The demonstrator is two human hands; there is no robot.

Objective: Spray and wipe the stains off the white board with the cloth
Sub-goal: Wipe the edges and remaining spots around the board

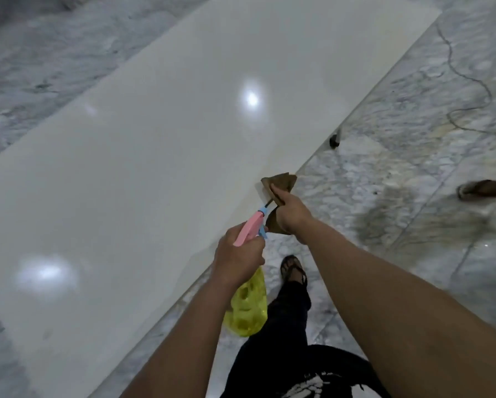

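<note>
The left hand (pixel 238 255) grips the spray bottle (pixel 248 305) near the board's (pixel 155 145) right edge. The right hand (pixel 291 214), just beside it, holds the cloth (pixel 281 183) over that edge.

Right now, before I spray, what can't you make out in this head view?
- Spray bottle nozzle tip: hidden behind the brown cloth that the right hand holds.
- Trigger: mostly covered by the left hand.
- Stains on the white board: none discernible through glare and blur.
- Board's near corner: cut off by the bottom edge.
</note>
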